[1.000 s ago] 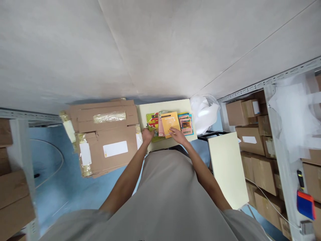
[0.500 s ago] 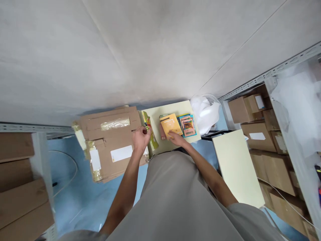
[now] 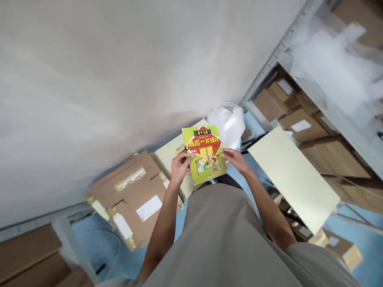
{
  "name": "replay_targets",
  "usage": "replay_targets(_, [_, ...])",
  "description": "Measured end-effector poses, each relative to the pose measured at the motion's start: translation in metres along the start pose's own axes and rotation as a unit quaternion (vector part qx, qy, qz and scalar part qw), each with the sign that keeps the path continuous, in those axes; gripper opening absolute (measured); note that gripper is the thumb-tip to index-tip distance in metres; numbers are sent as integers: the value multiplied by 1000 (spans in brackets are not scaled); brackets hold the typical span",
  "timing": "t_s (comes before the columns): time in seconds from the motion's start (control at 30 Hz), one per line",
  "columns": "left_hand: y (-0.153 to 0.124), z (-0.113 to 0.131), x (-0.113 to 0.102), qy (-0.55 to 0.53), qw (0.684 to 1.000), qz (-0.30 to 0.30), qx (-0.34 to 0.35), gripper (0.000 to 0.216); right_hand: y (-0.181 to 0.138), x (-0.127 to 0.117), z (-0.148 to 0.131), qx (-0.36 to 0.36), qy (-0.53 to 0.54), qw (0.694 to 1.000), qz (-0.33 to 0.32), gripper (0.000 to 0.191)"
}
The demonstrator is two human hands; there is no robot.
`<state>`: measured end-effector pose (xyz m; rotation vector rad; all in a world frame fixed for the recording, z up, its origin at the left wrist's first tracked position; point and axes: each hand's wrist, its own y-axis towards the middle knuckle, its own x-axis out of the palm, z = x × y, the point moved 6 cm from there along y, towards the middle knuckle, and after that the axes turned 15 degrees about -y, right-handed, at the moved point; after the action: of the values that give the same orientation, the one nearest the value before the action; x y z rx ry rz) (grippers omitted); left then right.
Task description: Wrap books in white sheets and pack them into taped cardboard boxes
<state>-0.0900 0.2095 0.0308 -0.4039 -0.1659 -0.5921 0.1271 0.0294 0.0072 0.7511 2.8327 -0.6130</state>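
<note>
A yellow-green picture book (image 3: 205, 153) with a red banner on its cover is lifted in front of me, cover up. My left hand (image 3: 180, 167) grips its left edge, fingers closed on it. My right hand (image 3: 233, 158) holds its right edge. Under the book lies a small cream table (image 3: 167, 155); the other books on it are mostly hidden behind the held one.
A stack of flattened cardboard boxes (image 3: 134, 195) with taped seams lies left of the table on the blue floor. A white plastic bag (image 3: 229, 123) sits behind the table. A second cream tabletop (image 3: 293, 177) stands at right, before metal shelving with cartons (image 3: 299, 115).
My left hand pulled the green book out of the pile and raised it. My right hand left the orange book and took the green book's right edge. My head tilted, swinging the view.
</note>
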Motion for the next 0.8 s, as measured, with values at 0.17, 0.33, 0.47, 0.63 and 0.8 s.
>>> replay_targets(0.17, [22,-13,95,20,991,-130,-30,54,-68,-86,18,34,60,987,142,51])
replay_targets(0.33, [25,-25,204,53,970,-235,-23,51,-136,-154,41,33,94,955,279,49])
replay_targets(0.47, [16,-44,285,75,959,-273,-32,49,-171,-209,74,38,108,931,347,48])
replay_targets(0.63, [7,-84,382,78,957,-274,-51,48,-191,-292,128,45,123,915,381,53])
replay_targets(0.8, [-1,-137,472,77,955,-266,-109,60,-211,-374,181,56,118,903,409,57])
